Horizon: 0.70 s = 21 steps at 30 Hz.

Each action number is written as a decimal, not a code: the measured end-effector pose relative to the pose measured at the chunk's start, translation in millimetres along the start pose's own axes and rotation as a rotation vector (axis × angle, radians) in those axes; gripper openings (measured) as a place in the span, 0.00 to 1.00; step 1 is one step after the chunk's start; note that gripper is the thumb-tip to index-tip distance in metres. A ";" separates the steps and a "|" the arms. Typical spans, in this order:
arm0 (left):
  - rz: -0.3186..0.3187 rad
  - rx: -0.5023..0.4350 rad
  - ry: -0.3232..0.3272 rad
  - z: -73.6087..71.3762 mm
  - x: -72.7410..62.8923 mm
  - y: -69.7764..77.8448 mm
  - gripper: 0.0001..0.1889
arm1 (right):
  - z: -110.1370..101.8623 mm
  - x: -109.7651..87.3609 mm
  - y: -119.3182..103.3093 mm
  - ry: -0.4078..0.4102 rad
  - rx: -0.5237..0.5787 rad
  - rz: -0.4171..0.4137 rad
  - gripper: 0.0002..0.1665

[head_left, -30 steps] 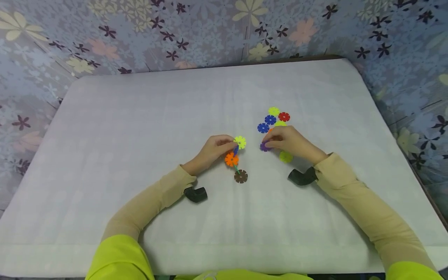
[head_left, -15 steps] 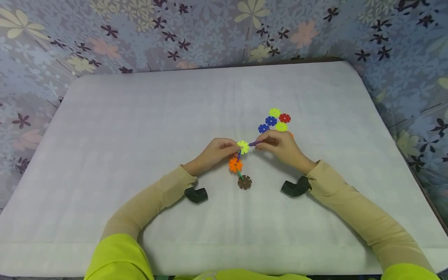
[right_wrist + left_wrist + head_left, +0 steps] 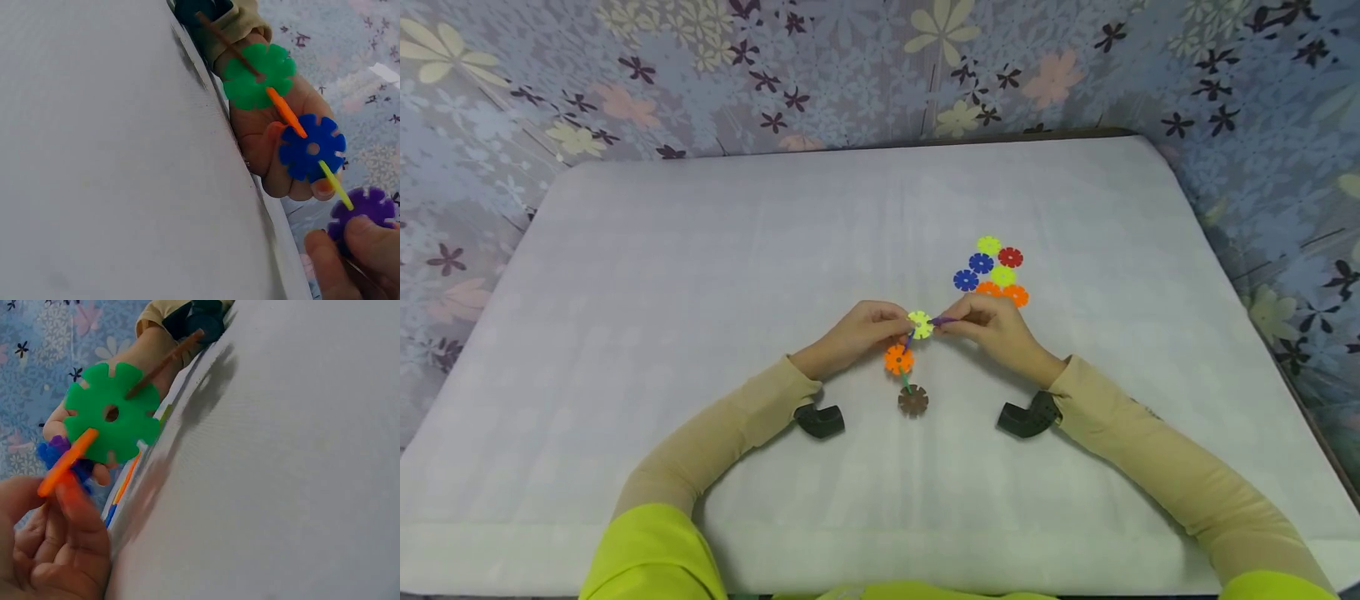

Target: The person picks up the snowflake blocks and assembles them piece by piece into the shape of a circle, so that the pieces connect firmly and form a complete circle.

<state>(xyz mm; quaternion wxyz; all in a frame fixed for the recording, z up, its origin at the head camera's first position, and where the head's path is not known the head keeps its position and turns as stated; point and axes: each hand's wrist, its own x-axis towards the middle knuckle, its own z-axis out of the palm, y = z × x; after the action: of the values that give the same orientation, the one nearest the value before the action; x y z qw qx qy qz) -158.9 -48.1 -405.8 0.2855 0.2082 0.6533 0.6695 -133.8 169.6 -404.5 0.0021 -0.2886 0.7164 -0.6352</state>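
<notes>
My left hand (image 3: 871, 333) pinches the upper end of a chain of notched, flower-shaped plastic discs. From the bottom, a brown disc (image 3: 913, 401), a green disc (image 3: 240, 84), an orange disc (image 3: 897, 360), a blue disc (image 3: 297, 150) and a yellow disc (image 3: 921, 325) are slotted together at angles. Between the thumb and fingers of my right hand (image 3: 992, 329) is a purple disc (image 3: 378, 203). Its edge meets the yellow disc's edge; how deep the slots engage cannot be told. The left fingertips are partly hidden behind the blue disc in the right wrist view.
Loose discs lie just beyond my right hand: two blue, a red disc (image 3: 1011, 257), two yellow and two orange, one orange disc (image 3: 1016, 295) near the knuckles. A white cloth covers the table (image 3: 700, 250). Black wrist mounts (image 3: 820, 422) hang below both cuffs.
My right hand has lifted the purple disc from beside the loose discs and brought it left, against the yellow disc. My left hand has shifted slightly right and nearer the body with the chain.
</notes>
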 end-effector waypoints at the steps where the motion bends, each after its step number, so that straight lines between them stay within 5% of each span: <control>1: 0.005 0.010 -0.008 0.0 0.1 -0.1 0.07 | 0.1 -0.1 0.5 -0.002 -0.010 -0.015 0.08; 8: 0.024 0.076 0.005 0.0 -1.5 2.4 0.08 | -0.7 2.8 -3.0 -0.003 -0.170 -0.049 0.10; 16: 0.011 0.045 0.057 1.4 0.1 5.6 0.07 | -44.5 16.2 -30.8 -0.017 -0.556 0.248 0.16; 21: 0.040 0.078 0.073 0.5 -0.6 3.0 0.07 | -61.4 15.8 -28.3 -0.112 -0.705 0.437 0.15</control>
<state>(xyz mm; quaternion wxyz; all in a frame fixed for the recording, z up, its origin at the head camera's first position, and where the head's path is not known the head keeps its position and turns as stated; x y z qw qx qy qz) -158.4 -48.0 -402.7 0.2399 0.2078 0.6847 0.6560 -158.0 218.2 -361.1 0.0770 -0.1469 0.9332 -0.3189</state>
